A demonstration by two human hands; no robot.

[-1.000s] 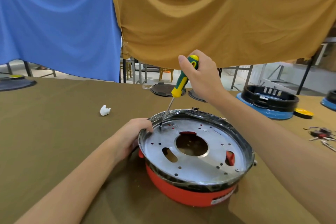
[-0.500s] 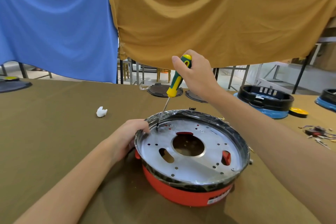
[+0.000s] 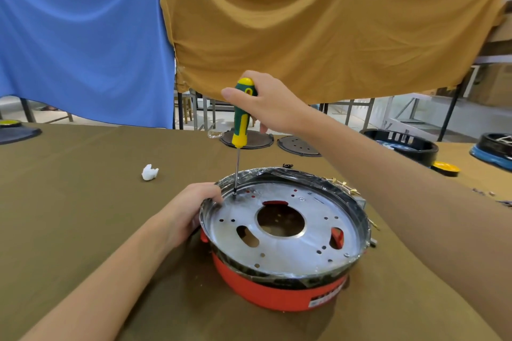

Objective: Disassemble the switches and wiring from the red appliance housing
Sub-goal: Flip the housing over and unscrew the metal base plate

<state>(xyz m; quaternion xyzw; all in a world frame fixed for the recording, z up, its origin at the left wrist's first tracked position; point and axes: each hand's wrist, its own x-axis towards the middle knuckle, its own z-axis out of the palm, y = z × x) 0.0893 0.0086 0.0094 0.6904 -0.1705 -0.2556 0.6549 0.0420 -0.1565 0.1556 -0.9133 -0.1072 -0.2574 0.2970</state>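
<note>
The round red appliance housing [image 3: 266, 292] sits on the brown table, with a silver perforated metal plate [image 3: 299, 243] filling its top inside a black rim. My left hand [image 3: 188, 210] grips the rim at its left side. My right hand [image 3: 271, 102] grips a green and yellow screwdriver [image 3: 241, 119], held nearly upright. Its tip rests on a screw at the plate's far left edge, just beside my left fingers. No switches or wiring show under the plate.
A white crumpled scrap [image 3: 149, 172] lies left of the housing. Two dark round plates [image 3: 299, 145] sit behind it. Black and blue housings [image 3: 407, 144] and a yellow disc [image 3: 445, 168] stand at the right. Blue and mustard cloths hang at the back.
The screwdriver has swung from a slant to nearly upright, its tip staying at the same spot on the plate. My right hand has shifted left above it. My left hand keeps its hold.
</note>
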